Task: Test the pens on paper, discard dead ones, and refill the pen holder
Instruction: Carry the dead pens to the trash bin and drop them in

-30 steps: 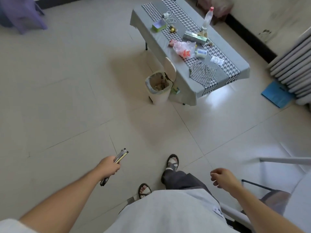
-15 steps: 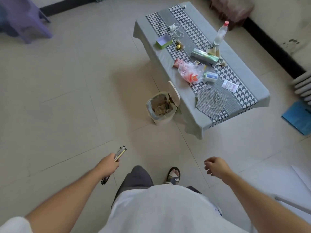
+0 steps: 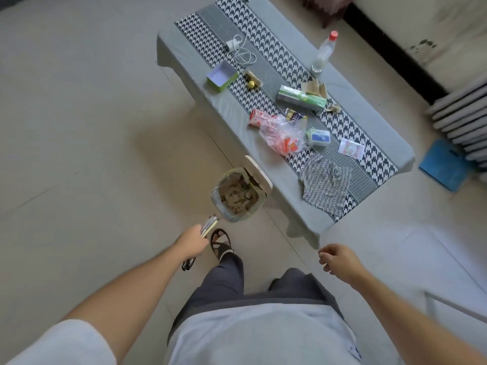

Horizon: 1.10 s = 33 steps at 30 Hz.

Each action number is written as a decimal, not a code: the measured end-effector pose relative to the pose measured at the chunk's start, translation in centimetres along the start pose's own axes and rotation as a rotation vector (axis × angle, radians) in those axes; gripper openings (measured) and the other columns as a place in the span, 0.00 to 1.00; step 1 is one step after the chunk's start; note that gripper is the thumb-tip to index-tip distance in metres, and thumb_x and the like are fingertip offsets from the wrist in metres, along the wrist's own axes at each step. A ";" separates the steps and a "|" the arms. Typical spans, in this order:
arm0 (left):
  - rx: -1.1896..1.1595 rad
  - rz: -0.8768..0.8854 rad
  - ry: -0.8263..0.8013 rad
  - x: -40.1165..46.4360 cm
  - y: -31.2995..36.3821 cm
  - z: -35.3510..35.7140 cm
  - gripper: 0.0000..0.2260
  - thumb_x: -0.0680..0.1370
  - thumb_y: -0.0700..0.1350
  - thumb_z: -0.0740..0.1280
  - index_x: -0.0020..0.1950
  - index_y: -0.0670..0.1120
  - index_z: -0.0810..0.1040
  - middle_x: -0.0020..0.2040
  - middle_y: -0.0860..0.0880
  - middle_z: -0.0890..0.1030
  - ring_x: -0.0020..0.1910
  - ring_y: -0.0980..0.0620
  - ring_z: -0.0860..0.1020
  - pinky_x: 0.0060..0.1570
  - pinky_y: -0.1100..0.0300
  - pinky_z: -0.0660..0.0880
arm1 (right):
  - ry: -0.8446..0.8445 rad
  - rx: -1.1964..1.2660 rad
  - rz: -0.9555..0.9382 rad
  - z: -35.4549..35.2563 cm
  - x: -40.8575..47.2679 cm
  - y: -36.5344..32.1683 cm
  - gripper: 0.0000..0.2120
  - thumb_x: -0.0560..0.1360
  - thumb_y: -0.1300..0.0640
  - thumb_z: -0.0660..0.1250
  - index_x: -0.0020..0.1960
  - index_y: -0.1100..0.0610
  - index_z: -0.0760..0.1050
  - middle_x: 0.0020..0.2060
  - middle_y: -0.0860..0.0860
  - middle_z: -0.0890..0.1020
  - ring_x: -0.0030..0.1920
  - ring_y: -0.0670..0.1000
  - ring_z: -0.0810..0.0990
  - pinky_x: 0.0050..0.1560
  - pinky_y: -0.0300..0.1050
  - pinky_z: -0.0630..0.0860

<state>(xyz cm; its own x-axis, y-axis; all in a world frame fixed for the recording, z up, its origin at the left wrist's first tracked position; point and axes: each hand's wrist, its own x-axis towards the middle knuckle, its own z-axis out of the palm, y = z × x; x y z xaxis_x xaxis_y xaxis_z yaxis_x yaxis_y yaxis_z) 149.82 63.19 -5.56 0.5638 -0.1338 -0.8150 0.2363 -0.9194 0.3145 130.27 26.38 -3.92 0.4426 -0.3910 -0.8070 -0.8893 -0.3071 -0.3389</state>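
My left hand [image 3: 191,242] grips a small bundle of pens [image 3: 209,226]. Their tips point up and to the right, toward a small bin, and their dark ends stick out below my fist. The small trash bin [image 3: 238,196] stands on the floor just beyond the pen tips, its lid tipped open against the table and rubbish inside a plastic liner. My right hand [image 3: 338,260] hangs loosely curled with nothing in it, to the right of my legs. No paper or pen holder is in view.
A low table with a grey cloth [image 3: 379,133] stands right of the bin, carrying a bottle [image 3: 324,52], a green tin [image 3: 221,76], a charger cable, snack packets and a folded cloth. A blue folder [image 3: 442,164] lies by a radiator at far right. Tiled floor stretches left.
I have walked closer to the bin and table. My left hand with the pens now sits just short of the bin. My right hand stays empty at my side.
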 end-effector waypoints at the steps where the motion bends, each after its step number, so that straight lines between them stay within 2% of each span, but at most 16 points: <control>1: 0.016 0.009 -0.024 1.6 1.1 -0.5 0.09 0.76 0.41 0.63 0.55 0.41 0.73 0.50 0.38 0.80 0.48 0.37 0.81 0.50 0.45 0.80 | 0.003 0.002 -0.001 0.0 0.3 -1.0 0.05 0.79 0.59 0.66 0.50 0.53 0.81 0.41 0.53 0.86 0.35 0.48 0.84 0.37 0.44 0.80; 5: 0.104 0.021 -0.085 7.8 5.2 -1.0 0.11 0.78 0.41 0.63 0.59 0.40 0.70 0.54 0.37 0.79 0.52 0.36 0.79 0.49 0.50 0.76 | -0.009 0.024 0.004 0.4 1.3 -3.9 0.05 0.78 0.58 0.67 0.49 0.50 0.81 0.40 0.48 0.87 0.35 0.45 0.85 0.42 0.46 0.81; 8: 0.155 0.027 -0.110 12.5 7.8 0.1 0.13 0.79 0.38 0.61 0.63 0.38 0.69 0.59 0.37 0.77 0.56 0.36 0.78 0.52 0.50 0.75 | -0.047 0.022 0.009 0.7 2.4 -4.8 0.06 0.78 0.57 0.67 0.49 0.49 0.81 0.40 0.46 0.87 0.37 0.45 0.85 0.40 0.42 0.79; 10: 0.200 0.031 -0.122 15.5 9.2 1.0 0.12 0.79 0.38 0.61 0.62 0.39 0.69 0.59 0.37 0.78 0.56 0.37 0.77 0.54 0.48 0.77 | -0.073 0.017 0.020 0.6 3.6 -4.9 0.06 0.79 0.57 0.67 0.49 0.49 0.81 0.40 0.47 0.86 0.38 0.46 0.85 0.40 0.41 0.78; 13: 0.231 -0.012 -0.088 19.4 10.5 2.4 0.13 0.78 0.38 0.62 0.62 0.40 0.69 0.57 0.38 0.78 0.54 0.39 0.78 0.50 0.50 0.77 | -0.095 -0.004 0.030 0.2 5.3 -4.4 0.06 0.80 0.58 0.67 0.50 0.49 0.81 0.41 0.48 0.86 0.39 0.47 0.84 0.42 0.40 0.78; 15: 0.180 -0.052 -0.072 21.2 11.1 3.2 0.18 0.77 0.39 0.64 0.66 0.42 0.67 0.57 0.39 0.77 0.52 0.40 0.77 0.49 0.50 0.78 | -0.093 -0.019 0.040 -0.1 6.1 -3.8 0.06 0.80 0.59 0.67 0.50 0.50 0.81 0.41 0.48 0.86 0.38 0.47 0.84 0.41 0.39 0.77; 17: 0.114 -0.078 -0.061 22.2 11.3 3.8 0.25 0.76 0.41 0.67 0.72 0.44 0.63 0.61 0.39 0.76 0.57 0.38 0.76 0.54 0.48 0.77 | -0.097 -0.028 0.057 -0.4 6.7 -3.3 0.06 0.80 0.59 0.67 0.50 0.50 0.81 0.41 0.48 0.86 0.38 0.47 0.84 0.41 0.39 0.77; 19: 0.096 -0.094 -0.043 22.2 11.1 4.2 0.29 0.76 0.42 0.68 0.75 0.44 0.61 0.66 0.39 0.74 0.64 0.37 0.74 0.61 0.47 0.74 | -0.109 -0.040 0.078 -0.8 7.1 -2.7 0.06 0.80 0.59 0.67 0.50 0.50 0.81 0.41 0.48 0.86 0.38 0.47 0.84 0.40 0.37 0.76; 21: 0.098 -0.108 -0.040 21.3 10.6 4.5 0.27 0.76 0.42 0.67 0.74 0.44 0.64 0.68 0.39 0.73 0.66 0.37 0.73 0.63 0.46 0.73 | -0.126 -0.056 0.096 -1.0 7.3 -2.1 0.06 0.80 0.59 0.67 0.50 0.50 0.80 0.42 0.48 0.86 0.38 0.47 0.84 0.39 0.37 0.76; 26: 0.134 -0.121 -0.054 16.1 9.2 4.1 0.21 0.78 0.44 0.67 0.70 0.44 0.71 0.67 0.42 0.76 0.65 0.40 0.74 0.62 0.50 0.73 | -0.156 -0.070 0.103 -1.9 8.0 -0.9 0.05 0.79 0.58 0.66 0.49 0.50 0.80 0.42 0.49 0.86 0.38 0.48 0.85 0.42 0.42 0.78; 30: 0.186 -0.134 -0.044 11.1 8.8 2.7 0.12 0.78 0.45 0.65 0.61 0.49 0.78 0.62 0.46 0.80 0.61 0.43 0.77 0.59 0.55 0.74 | -0.142 -0.030 0.084 -3.0 8.2 -0.6 0.05 0.79 0.57 0.66 0.48 0.51 0.80 0.40 0.50 0.86 0.36 0.49 0.84 0.39 0.43 0.78; 33: 0.213 -0.088 -0.047 7.7 9.5 1.5 0.10 0.79 0.45 0.64 0.59 0.49 0.80 0.61 0.48 0.81 0.60 0.45 0.77 0.60 0.55 0.74 | -0.122 0.003 0.070 -3.9 7.6 -0.5 0.06 0.79 0.58 0.66 0.45 0.53 0.81 0.39 0.51 0.86 0.34 0.48 0.83 0.39 0.47 0.80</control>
<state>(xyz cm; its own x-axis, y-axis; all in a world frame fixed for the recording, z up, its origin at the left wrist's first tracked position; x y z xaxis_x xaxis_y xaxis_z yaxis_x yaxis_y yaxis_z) 155.22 52.88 -9.61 0.5100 -0.0618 -0.8580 0.1077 -0.9850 0.1350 134.52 20.12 -8.01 0.3627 -0.3032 -0.8812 -0.9178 -0.2800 -0.2814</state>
